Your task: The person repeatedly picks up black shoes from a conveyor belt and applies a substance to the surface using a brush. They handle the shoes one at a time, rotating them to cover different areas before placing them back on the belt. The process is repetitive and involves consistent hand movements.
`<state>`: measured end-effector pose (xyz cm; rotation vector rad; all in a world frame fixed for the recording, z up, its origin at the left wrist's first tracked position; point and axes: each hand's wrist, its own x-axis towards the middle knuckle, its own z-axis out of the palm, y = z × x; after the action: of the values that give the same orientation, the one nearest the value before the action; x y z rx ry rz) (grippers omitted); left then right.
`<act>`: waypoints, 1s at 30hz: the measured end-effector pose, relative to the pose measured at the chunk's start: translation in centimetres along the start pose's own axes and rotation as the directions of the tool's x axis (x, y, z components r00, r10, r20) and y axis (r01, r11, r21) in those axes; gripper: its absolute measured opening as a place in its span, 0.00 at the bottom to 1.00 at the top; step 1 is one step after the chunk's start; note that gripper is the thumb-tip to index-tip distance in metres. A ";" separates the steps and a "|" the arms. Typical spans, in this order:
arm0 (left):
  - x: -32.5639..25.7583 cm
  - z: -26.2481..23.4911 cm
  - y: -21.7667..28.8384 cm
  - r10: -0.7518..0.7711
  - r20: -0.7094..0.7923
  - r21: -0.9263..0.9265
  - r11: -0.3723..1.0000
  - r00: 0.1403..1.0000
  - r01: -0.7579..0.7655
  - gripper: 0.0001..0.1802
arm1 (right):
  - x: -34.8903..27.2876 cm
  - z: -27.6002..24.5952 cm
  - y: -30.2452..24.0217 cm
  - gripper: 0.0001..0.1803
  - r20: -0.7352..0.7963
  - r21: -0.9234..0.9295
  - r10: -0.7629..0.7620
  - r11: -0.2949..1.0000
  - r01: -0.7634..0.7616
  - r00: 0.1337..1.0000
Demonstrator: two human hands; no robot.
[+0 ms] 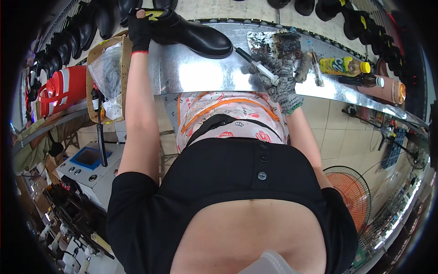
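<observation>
My left hand point(139, 32), in a black glove that leaves fingertips bare, is closed on the upper part of a black boot point(200, 39). The boot lies on its side over the metal table, its toe toward the right and its yellow lining showing by my fingers. My right hand point(278, 80), in a grey knitted glove, is closed around a slim tube point(262, 68) with a pale, clear-looking barrel and a dark front end. That dark end points at the boot's toe, very close to it; whether they touch, I cannot tell.
A sheet with dark stains point(283, 43) lies beyond my right hand. Right of it are a yellow-capped drink bottle point(340, 66), a dark bottle point(360, 81) and a pinkish container point(385, 89). A carton point(124, 82) stands left; rows of boots point(105, 20) line the far conveyor.
</observation>
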<state>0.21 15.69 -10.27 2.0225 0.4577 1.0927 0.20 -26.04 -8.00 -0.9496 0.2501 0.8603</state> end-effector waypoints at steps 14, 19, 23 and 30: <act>-5.6 -3.9 8.8 -0.065 0.094 0.346 0.938 0.993 0.029 0.33 | 0.4 0.2 -1.5 0.35 -0.118 -0.325 -0.176 0.937 0.129 0.977; -8.7 -4.6 13.7 -0.103 0.151 0.379 0.925 0.983 0.039 0.36 | -0.3 1.6 -1.6 0.37 -0.149 -0.415 -0.220 0.899 0.141 0.964; -10.3 -4.9 17.0 -0.207 0.219 0.310 0.941 0.954 0.133 0.35 | 0.3 1.1 -1.5 0.31 -0.087 -0.603 -0.286 0.778 0.179 0.954; -12.2 -5.8 18.1 -0.336 0.439 0.112 0.941 0.833 0.321 0.29 | -0.2 1.7 -1.3 0.16 -0.016 -0.669 -0.463 0.664 0.334 0.886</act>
<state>-12.30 -0.66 -1.00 2.0466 0.5522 0.3836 0.75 -25.16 -6.16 -1.6809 -0.1284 0.4281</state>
